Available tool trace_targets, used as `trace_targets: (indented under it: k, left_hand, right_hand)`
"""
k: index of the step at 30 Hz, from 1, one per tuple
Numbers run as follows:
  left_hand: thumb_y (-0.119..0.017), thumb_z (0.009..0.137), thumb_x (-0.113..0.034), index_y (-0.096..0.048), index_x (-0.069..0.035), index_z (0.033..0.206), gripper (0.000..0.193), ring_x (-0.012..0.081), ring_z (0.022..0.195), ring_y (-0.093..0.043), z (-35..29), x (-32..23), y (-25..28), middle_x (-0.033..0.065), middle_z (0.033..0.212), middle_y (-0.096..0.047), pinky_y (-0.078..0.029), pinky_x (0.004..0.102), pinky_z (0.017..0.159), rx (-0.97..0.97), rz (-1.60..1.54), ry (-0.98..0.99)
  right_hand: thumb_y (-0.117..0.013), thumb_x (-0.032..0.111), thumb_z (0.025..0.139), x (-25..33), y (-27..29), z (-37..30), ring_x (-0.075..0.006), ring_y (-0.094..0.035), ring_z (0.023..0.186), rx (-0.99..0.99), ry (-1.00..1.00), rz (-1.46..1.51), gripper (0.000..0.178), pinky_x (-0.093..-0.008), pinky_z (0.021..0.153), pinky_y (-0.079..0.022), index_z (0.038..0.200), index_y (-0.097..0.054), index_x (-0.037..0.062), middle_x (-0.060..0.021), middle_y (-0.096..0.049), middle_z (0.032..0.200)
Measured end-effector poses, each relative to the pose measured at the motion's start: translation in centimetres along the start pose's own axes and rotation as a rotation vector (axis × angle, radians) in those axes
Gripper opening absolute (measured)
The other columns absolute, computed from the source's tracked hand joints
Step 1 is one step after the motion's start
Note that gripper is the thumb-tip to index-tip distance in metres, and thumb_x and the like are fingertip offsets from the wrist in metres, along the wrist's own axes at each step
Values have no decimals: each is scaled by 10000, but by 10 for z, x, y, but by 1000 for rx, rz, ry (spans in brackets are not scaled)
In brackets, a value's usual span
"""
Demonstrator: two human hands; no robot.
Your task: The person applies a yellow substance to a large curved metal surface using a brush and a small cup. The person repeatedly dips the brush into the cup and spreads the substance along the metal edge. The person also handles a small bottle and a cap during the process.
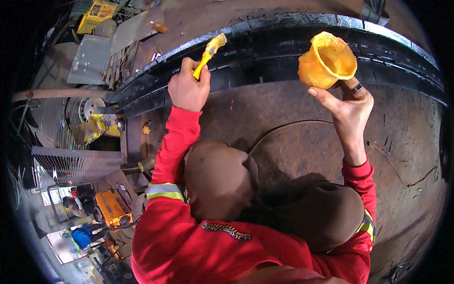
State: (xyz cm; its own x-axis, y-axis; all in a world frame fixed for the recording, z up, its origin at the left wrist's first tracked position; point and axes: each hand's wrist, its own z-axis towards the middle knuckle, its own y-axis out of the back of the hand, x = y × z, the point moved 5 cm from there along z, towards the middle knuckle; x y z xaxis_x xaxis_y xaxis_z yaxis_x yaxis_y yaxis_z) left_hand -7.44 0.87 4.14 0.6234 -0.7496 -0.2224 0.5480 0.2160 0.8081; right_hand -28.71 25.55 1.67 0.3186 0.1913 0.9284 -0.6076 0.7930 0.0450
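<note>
My left hand (188, 88) is closed around the yellow handle of a paintbrush (206, 57). Its bristles, pointing up and to the right, are caked with yellowish paint. On the right, my right hand (351, 110) grips an uneven orange-yellow cup (309, 66), thumb along its near side and the other fingers partly hidden behind it. The cup tilts so that its open mouth shows; I cannot make out how much is inside. Both hands are beside a long dark metal beam (274, 45), which runs across behind the brush and cup.
A thin cable (295, 123) curves over the brown floor (283, 151) close to my knees. At the left lie metal sheets (87, 60), a wheel (90, 109) and an orange machine (113, 208). People (80, 236) are at the lower left, partly blurred.
</note>
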Motion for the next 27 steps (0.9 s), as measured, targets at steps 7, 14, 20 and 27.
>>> trace_targets:
  k: [7,14,20,27]
  left_hand:
    - [-684,762,-248,-610,-80,799,187,357,698,-642,20,3,-27,155,710,-647,-497,422,611,219,163,32]
    - [-711,787,-187,-602,-41,800,183,255,595,-656,8,11,-3,130,656,-637,-482,350,539,-60,-134,57]
    - [-685,768,-254,-590,-94,799,188,374,649,-632,11,39,14,150,660,-629,-492,443,575,-5,41,120]
    - [-676,780,-291,-590,-105,803,206,377,698,-634,7,128,27,146,713,-648,-483,479,587,40,334,249]
  right_hand:
    - [-864,126,640,4,-6,1,-111,-618,881,29,-12,-10,509,-271,834,-477,1081,-660,-22,-52,-696,961]
    - [-855,70,637,-1,-7,1,-103,-609,887,42,-19,-43,502,-264,835,-463,1084,-651,-37,-46,-685,973]
    - [-791,-40,691,-7,-9,5,-152,-600,1008,77,-75,-45,429,-290,930,-427,1084,-622,-67,-83,-646,1081]
    - [-804,-33,678,-10,-32,35,-153,-607,1008,93,-15,-73,466,-290,936,-424,1104,-618,-60,-96,-657,1078]
